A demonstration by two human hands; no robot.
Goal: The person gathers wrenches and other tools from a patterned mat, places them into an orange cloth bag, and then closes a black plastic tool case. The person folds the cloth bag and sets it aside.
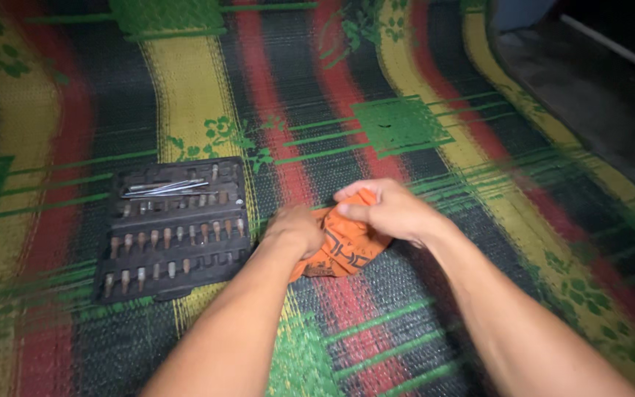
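While both forearms reach forward over a striped woven mat (185, 88) on the floor, the left hand (295, 229) and the right hand (391, 212) close together on a crumpled orange cloth (345, 246) with dark printing. The cloth sits bunched between the two hands, just above the mat and right of a tool tray. The left hand's fingers are clenched into the cloth's left side, knuckles up; the right hand's fingers (354, 195) pinch its top edge, curling over a fold. Holding it from both sides this way keeps the loose fabric gathered in a wad rather than hanging free.

Just left of the left hand lies a dark plastic bit tray (170, 229), flat on the mat, its long edge running away from the camera. Rows of short driver bits (178, 237) stand in its sockets, which keeps them sorted and upright. Across its upper section rest several thin metal rods (167, 188), possibly extension shafts; the blur makes them hard to tell. A dark floor edge (597, 81) borders the mat at upper right.
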